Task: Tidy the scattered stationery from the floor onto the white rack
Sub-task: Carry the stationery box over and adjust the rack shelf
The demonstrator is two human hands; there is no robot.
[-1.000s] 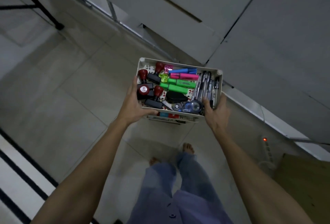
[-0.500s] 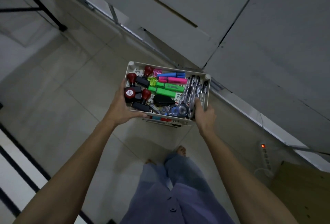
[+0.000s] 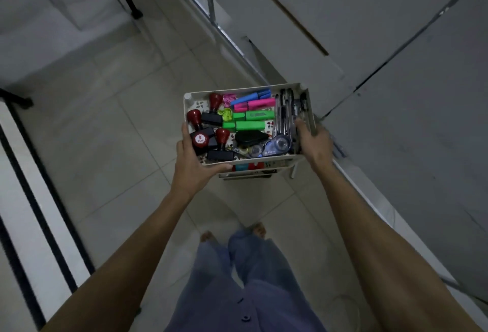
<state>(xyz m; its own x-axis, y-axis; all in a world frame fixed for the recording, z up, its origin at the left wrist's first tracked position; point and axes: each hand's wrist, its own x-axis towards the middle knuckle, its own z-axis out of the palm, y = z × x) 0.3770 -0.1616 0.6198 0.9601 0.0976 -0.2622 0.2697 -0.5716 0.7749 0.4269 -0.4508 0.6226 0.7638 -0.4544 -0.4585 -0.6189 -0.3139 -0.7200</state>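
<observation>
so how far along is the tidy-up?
Mostly done, it seems: highlighters, stamps, pens and correction tape lie in the rack's top tray, and the visible floor shows no loose stationery. In hand: left hand and right hand grip the tray's sides. Left: possibly just setting the rack in place; lower tiers are mostly hidden.

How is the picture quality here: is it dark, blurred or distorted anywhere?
Head view: dim overall, the floor grey and murky; the wide lens bends straight lines near the edges; the white rack and its green highlighters stay fairly sharp and readable; both forearms look stretched toward the bottom corners.
</observation>
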